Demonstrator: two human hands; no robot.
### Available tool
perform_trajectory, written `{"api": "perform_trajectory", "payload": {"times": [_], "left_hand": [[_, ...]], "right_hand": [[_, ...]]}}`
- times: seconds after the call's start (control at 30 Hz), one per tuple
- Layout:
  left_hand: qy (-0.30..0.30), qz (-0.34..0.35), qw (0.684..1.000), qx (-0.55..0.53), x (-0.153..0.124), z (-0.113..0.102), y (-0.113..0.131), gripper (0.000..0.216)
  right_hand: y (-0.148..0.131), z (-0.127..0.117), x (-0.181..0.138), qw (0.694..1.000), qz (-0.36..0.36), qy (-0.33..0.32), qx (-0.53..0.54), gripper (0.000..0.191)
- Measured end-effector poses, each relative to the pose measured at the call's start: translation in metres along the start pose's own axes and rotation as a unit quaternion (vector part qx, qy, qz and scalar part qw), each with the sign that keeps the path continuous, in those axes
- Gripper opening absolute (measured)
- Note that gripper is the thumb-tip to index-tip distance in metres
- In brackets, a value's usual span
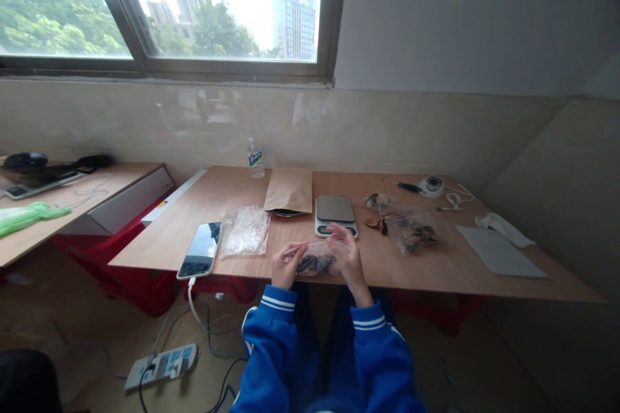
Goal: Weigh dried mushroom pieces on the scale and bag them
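Note:
At the table's front edge I hold a clear zip bag (317,262) with dark dried pieces inside; their exact kind is hard to make out. My left hand (287,266) pinches its upper left corner. On the opposite side, my right hand (349,262) has the bag's upper right edge by the thumb, its other fingers partly raised. Just beyond the hands stands a kitchen scale (336,209) with a bare plate. A brown dried piece (375,225) lies to the scale's right, beside filled clear bags (415,232).
A brown paper pouch (289,190), a bottle (256,160), a stack of clear bags (245,232) and a phone (200,250) on a cable lie left. Right are a screwdriver (409,187), a white camera (431,186) and a white sheet (498,251). A power strip (162,366) is on the floor.

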State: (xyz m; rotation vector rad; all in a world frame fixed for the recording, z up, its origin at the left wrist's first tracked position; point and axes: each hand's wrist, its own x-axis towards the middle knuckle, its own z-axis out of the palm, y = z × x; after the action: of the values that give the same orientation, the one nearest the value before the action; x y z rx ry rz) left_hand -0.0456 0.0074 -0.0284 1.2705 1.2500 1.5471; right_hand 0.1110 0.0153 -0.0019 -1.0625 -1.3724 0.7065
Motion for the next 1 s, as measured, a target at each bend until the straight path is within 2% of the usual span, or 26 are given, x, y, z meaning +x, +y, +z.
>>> {"api": "perform_trajectory", "payload": {"times": [0.07,0.1,0.2,0.27,0.33,0.43,0.53,0.67,0.8,1.0], "left_hand": [[0.003,0.018,0.999,0.028,-0.002,0.002,0.002,0.029],[0.004,0.029,0.999,0.041,-0.003,0.003,0.003,0.028],[0.003,0.077,0.994,0.074,-0.006,0.008,0.01,0.023],[0.006,0.108,0.99,0.092,-0.008,0.011,0.014,0.021],[0.005,0.129,0.986,0.11,-0.009,0.013,0.018,0.02],[0.008,0.146,0.978,0.148,-0.013,0.017,0.024,0.02],[0.043,0.161,0.966,0.199,-0.017,0.023,0.029,0.02],[0.087,0.182,0.949,0.242,-0.019,0.024,0.032,0.02],[0.116,0.182,0.952,0.219,-0.014,0.016,0.031,0.02],[0.09,0.137,0.977,0.138,-0.01,0.014,0.028,0.021]], "right_hand": [[-0.012,-0.004,0.001,0.986,-0.077,0.024,-0.146,0.035],[-0.018,-0.006,0.002,0.971,-0.108,0.012,-0.213,0.03],[-0.032,-0.006,0.003,0.933,-0.15,-0.08,-0.317,0.013],[-0.035,-0.006,0.003,0.924,-0.155,-0.132,-0.324,0.017],[-0.034,-0.005,0.003,0.922,-0.164,-0.145,-0.32,0.022],[-0.031,-0.003,0.0,0.923,-0.175,-0.108,-0.326,0.024],[-0.029,0.0,-0.003,0.929,-0.174,-0.062,-0.322,0.025],[-0.026,0.0,-0.003,0.933,-0.175,-0.075,-0.305,0.022],[-0.018,-0.004,0.001,0.934,-0.168,-0.109,-0.295,0.015],[-0.008,-0.005,0.002,0.95,-0.149,-0.038,-0.27,0.023]]}}
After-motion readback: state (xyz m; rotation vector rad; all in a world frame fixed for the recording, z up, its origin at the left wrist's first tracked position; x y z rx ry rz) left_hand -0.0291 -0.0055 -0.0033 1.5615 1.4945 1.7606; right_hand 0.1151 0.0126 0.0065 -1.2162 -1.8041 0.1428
